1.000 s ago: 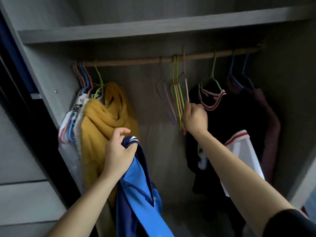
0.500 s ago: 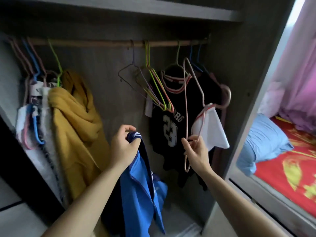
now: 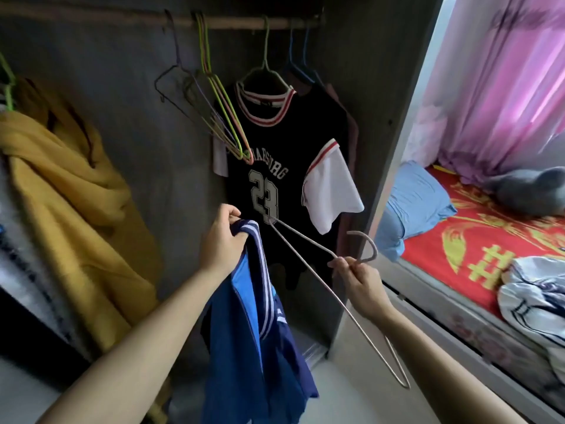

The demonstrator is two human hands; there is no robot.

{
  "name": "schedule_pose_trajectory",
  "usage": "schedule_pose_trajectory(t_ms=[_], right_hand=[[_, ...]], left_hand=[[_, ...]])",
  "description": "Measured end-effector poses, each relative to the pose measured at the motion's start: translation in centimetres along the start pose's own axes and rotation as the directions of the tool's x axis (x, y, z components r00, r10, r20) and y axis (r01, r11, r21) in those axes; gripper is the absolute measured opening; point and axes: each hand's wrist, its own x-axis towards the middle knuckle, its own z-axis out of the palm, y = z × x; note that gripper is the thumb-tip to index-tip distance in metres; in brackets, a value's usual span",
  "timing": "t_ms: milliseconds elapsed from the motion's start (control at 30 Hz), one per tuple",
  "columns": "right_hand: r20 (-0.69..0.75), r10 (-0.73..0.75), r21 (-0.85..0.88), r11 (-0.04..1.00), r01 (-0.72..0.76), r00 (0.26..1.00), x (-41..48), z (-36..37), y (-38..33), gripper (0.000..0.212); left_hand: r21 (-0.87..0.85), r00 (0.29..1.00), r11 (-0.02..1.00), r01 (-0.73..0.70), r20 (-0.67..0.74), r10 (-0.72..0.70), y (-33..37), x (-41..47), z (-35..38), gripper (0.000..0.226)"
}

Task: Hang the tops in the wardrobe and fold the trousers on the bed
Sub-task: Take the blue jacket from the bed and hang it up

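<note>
Rightward we've turned since half a second ago: less wardrobe, more bed. Black jersey and others already hang on the rail. A white-and-navy garment waits on the bed, nothing visibly folded. Blue top hangs before the wardrobe, collar bunched in our left hand, fingers curled round it. Wire hanger now lies tipped over, our right hand pinching its neck — not yet in the top. Early on, we judge.

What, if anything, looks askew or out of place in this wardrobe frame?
The yellow top at the left hangs bunched and twisted rather than flat. The empty hangers on the rail sit tangled at an angle. Nothing looks damaged.
</note>
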Motion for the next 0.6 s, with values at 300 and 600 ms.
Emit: schedule_pose_trajectory(t_ms=[300,600], right_hand=[[0.098,-0.118,0.199,0.975,0.096,0.988,-0.3,-5.1,0.1,0.03],[0.317,-0.13,0.435,0.9,-0.023,0.94,-0.6,-9.9,1.2,0.032]], left_hand=[[0.384,0.998,0.922,0.041,-0.051,-0.023,3.3,1.2,3.2,0.018],[0.408,0.983,0.897,0.168,-0.138,-0.121,5.1,2.7,3.7,0.017]])
